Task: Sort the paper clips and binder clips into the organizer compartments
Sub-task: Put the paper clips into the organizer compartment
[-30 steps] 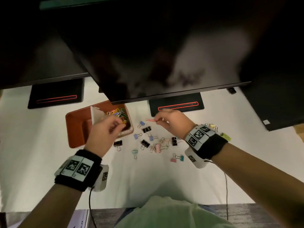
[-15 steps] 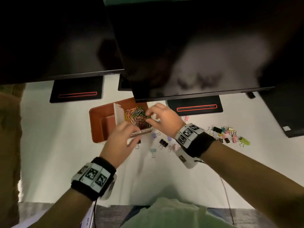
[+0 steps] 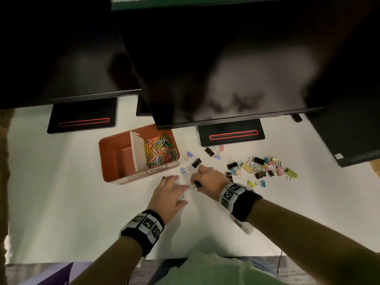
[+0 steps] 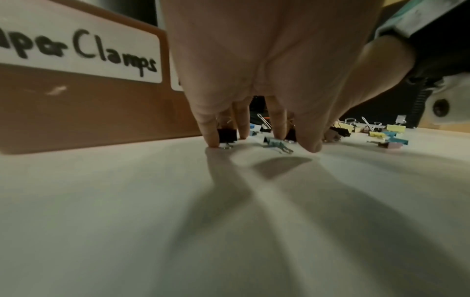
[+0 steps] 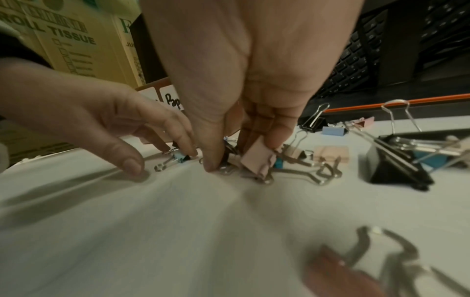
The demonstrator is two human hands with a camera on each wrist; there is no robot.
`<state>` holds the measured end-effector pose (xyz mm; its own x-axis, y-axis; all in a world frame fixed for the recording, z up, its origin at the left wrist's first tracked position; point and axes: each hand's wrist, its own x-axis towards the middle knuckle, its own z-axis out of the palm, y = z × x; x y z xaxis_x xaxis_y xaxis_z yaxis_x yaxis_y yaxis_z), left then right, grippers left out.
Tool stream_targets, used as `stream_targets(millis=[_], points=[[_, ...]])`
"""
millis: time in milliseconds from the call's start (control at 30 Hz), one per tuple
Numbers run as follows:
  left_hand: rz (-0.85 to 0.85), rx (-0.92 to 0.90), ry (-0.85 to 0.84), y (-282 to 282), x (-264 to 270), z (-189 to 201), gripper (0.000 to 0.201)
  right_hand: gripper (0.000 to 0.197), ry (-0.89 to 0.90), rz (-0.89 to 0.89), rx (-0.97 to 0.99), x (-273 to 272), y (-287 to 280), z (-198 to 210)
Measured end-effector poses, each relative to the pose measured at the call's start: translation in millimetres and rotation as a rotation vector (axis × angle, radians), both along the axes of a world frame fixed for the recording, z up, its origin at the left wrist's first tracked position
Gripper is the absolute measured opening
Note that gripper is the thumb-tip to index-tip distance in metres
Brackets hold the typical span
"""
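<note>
The brown organizer (image 3: 115, 161) holds a heap of coloured paper clips (image 3: 160, 152) in its right compartment; its left compartment, labelled for clamps (image 4: 84, 52), shows nothing inside. Binder clips (image 3: 261, 168) lie scattered on the table to its right. My left hand (image 3: 174, 183) is spread, fingertips (image 4: 212, 143) down on the table beside a black binder clip (image 4: 226, 135) and a small blue one (image 5: 179, 158). My right hand (image 3: 198, 181) pinches a pink binder clip (image 5: 255, 160), its thumb on a black clip (image 3: 197, 184).
Dark monitors overhang the back of the white table (image 3: 61, 202); their stands (image 3: 82, 118) sit behind the organizer. A keyboard (image 5: 356, 56) lies at the far right. A large black binder clip (image 5: 396, 168) stands close to the right of my hand.
Both hands have come away from the paper-clip compartment and dropped to the table in front of the organizer. The right hand now pinches binder clips.
</note>
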<state>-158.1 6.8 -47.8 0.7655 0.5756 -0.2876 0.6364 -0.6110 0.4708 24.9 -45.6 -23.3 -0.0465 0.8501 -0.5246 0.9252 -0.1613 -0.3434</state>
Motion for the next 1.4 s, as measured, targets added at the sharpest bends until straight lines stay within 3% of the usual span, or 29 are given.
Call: stream_targets(millis=[233, 367, 533, 667, 767, 933, 1133, 1267, 1400], points=[[0.172, -0.025, -0.085, 2.4, 1.5, -12.4, 0.016, 0.025, 0.068, 0.008, 0.160, 20.1, -6.2, 9.1], [0.260, -0.041, -0.144, 7.7, -4.6, -16.2, 0.017, 0.015, 0.197, -0.107, 0.191, 39.4, 10.2, 24.3], [0.317, -0.089, -0.123, 14.0, -0.3, -9.0, 0.007, 0.037, 0.285, -0.153, 0.182, 48.3, 41.9, 20.9], [0.439, -0.117, -0.188, 14.9, -3.9, -10.3, 0.014, 0.045, 0.191, -0.049, 0.009, 40.5, 58.2, 11.6], [0.495, -0.188, -0.126, 17.4, -8.2, -8.4, 0.014, 0.037, 0.114, -0.022, -0.041, 34.6, 60.4, 3.6], [0.401, -0.186, -0.080, 22.8, -20.2, -7.7, 0.019, 0.018, 0.071, -0.043, 0.013, 32.6, 55.2, 5.2], [0.290, -0.206, -0.064, 29.2, -30.6, -7.7, 0.015, 0.012, 0.094, -0.170, 0.096, 27.6, 38.9, 13.3], [0.169, -0.200, -0.037, 32.2, -36.8, -6.1, 0.013, 0.010, 0.089, -0.195, 0.159, 17.3, 23.6, 20.7], [0.157, -0.232, -0.026, 33.1, -49.0, 5.0, 0.011, 0.008, 0.085, -0.192, 0.198, 2.7, 10.1, 30.9]])
